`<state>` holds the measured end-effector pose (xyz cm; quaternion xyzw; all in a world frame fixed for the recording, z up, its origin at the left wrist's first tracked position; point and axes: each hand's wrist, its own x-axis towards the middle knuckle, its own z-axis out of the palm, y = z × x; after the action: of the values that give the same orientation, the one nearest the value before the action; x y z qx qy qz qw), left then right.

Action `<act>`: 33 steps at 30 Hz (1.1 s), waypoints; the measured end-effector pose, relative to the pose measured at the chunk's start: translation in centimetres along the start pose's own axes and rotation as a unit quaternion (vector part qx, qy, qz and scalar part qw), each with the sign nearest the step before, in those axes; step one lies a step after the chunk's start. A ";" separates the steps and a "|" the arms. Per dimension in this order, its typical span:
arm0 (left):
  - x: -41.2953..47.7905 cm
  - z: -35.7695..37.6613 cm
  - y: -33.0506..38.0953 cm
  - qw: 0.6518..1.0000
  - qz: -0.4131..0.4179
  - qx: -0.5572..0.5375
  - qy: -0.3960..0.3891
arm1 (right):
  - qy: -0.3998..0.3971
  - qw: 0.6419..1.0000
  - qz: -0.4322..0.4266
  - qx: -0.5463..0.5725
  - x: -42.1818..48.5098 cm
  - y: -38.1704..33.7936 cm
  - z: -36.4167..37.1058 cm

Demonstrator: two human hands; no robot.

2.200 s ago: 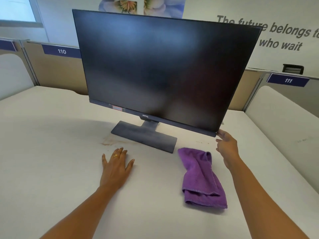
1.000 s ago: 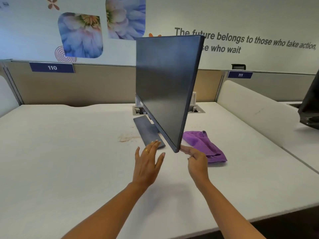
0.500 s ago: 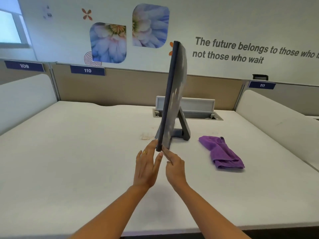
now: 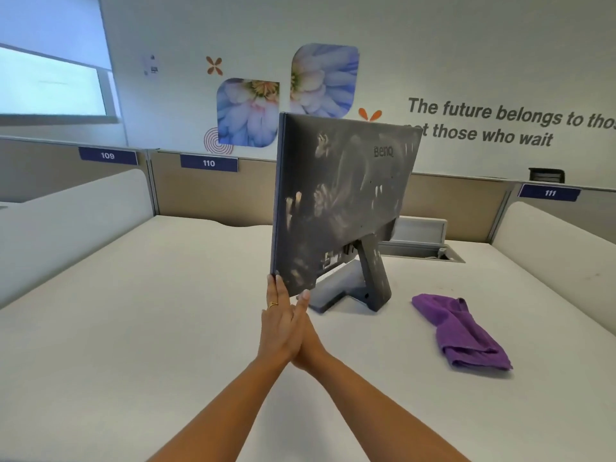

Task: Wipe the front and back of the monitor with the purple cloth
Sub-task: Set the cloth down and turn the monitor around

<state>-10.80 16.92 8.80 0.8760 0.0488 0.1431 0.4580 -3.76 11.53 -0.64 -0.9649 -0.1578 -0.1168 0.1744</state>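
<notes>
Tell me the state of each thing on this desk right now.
Monitor, upright on its stand, smudged back facing the viewer.
Cloth, crumpled on the desk, untouched.
Left hand, fingers straight, touching the monitor's lower corner.
Right hand, fingers straight, fingertips at the monitor's bottom edge.
Cable hatch, lid raised.

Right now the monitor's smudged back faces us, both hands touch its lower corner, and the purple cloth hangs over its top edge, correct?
No: the head view shows the purple cloth lying on the desk, right of the monitor. The rest holds: the smudged back faces us, and the left hand and right hand touch its lower corner.
</notes>
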 end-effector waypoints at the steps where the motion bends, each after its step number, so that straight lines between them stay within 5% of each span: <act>1: 0.5 0.0 0.0 1.000 -0.013 0.020 0.001 | -0.071 0.997 -0.008 0.005 -0.2 -0.2 -1.0; 2: 0.9 0.1 0.1 0.999 -0.024 0.040 0.005 | -0.113 0.988 -0.044 0.091 -1.3 -0.6 -3.8; 3: 1.2 0.3 0.3 0.998 -0.033 0.055 0.009 | -0.051 0.996 -0.025 0.062 -1.7 -1.9 -5.4; 6: 1.6 1.1 0.9 0.996 -0.049 0.072 0.023 | -0.120 0.983 -0.134 0.040 -1.7 -1.3 -9.2; 14: 3.1 1.8 0.9 0.989 -0.076 0.107 0.066 | -0.011 0.998 -0.005 0.065 2.5 9.2 -15.4; 21: 5.4 1.5 0.0 0.983 -0.091 0.125 0.102 | -0.028 0.979 0.152 0.134 5.6 15.3 -16.7; 33: 10.4 1.3 -0.7 0.974 -0.146 0.101 0.142 | -0.108 0.954 0.127 0.248 7.2 16.9 -14.1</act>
<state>-0.46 18.57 9.67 0.8718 0.2553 0.1923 0.3713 6.36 -6.91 9.21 -0.9100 -0.0754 0.0541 0.4040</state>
